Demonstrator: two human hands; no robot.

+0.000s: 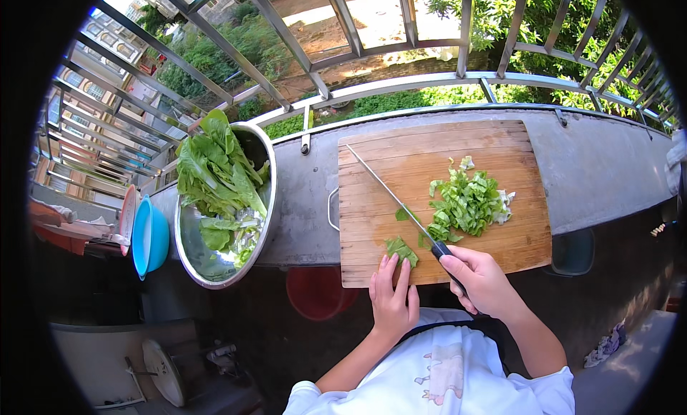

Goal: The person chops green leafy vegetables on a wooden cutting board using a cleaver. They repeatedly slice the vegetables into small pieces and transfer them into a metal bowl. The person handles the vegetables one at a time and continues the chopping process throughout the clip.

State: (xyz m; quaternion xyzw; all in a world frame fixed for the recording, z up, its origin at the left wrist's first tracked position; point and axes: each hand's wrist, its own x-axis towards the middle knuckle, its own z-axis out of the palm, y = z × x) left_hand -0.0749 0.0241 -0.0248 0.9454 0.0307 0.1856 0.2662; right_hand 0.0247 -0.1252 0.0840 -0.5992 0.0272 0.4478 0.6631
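On a wooden cutting board (375, 221) lies a pile of chopped lettuce (469, 203), towards the right. My right hand (480, 280) grips the black handle of a kitchen knife (386, 188), whose long blade points up and left across the board. The blade passes over small green scraps left of the pile. Near the board's front edge, my left hand (392, 297) rests its fingertips on a flat piece of lettuce leaf (401, 251), fingers somewhat spread. To the left, a steel basin (271, 200) holds whole lettuce leaves (217, 168) and some cut bits.
The board lies on a grey ledge (590, 173) behind which runs a metal railing (397, 84). A blue plastic basin (153, 238) stands at the far left beside a pink one (128, 219). Below the ledge are a red bucket (316, 294) and a dark container (574, 254).
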